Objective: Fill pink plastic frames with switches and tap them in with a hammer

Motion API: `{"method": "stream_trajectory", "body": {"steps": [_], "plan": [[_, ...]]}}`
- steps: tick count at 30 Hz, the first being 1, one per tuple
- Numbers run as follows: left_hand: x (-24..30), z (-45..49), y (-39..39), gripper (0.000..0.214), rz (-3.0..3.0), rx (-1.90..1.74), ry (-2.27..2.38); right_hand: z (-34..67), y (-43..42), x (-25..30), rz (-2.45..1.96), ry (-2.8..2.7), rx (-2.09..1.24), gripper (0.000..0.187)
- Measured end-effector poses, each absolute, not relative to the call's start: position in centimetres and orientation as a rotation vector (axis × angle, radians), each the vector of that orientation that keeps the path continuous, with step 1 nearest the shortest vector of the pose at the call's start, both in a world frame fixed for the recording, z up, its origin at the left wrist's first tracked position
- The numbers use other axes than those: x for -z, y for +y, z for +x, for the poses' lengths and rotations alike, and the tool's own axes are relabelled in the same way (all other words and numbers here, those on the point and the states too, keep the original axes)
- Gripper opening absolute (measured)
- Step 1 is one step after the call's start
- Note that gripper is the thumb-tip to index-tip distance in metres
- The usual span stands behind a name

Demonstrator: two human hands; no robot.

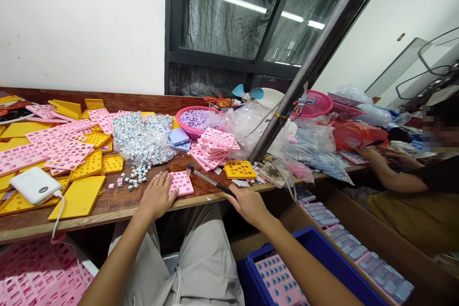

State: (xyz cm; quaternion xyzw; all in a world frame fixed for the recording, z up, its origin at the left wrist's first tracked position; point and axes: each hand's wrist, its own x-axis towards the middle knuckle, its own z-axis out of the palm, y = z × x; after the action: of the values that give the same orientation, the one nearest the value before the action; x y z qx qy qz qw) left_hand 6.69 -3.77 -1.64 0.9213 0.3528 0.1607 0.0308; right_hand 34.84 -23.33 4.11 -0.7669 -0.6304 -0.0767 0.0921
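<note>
On the table edge in front of me lies a pink panel with rows of square holes. My left hand rests on its left side, fingers stretched out and thumb along its near edge. My right hand is closed around the black grip of a small hammer. The hammer's head is above the panel's far right part; whether it touches cannot be told. Small blue-and-white pieces lie loose left of the panel, with a few pink bits beside them. A yellow holed tray lies to the right.
Bags of blue-and-white pieces and a pink basket of purple pieces stand behind. Yellow and pink panels and a white power bank cover the left. A slanted metal post rises at right, above a blue bin. A co-worker sits far right.
</note>
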Motion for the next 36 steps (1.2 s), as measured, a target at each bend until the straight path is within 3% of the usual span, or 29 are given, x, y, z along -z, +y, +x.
{"method": "stream_trajectory", "body": {"steps": [12, 24, 31, 36], "plan": [[1.9, 6.8, -3.6, 0.062, 2.843, -0.529, 1.086, 34.6, -25.9, -3.9, -2.041, -1.673, 0.026, 0.038], [1.4, 8.0, -3.6, 0.065, 2.812, -0.479, 1.170, 34.6, -28.4, -2.9, -2.312, -1.822, 0.148, 0.036], [0.1, 6.7, -1.8, 0.052, 2.807, -0.403, 0.994, 32.2, -26.8, -3.4, -1.994, -1.654, -0.064, 0.036], [0.7, 6.1, -1.3, 0.052, 2.835, -0.416, 0.942, 31.8, -26.4, -2.7, -2.174, -1.853, 0.090, 0.035]]}}
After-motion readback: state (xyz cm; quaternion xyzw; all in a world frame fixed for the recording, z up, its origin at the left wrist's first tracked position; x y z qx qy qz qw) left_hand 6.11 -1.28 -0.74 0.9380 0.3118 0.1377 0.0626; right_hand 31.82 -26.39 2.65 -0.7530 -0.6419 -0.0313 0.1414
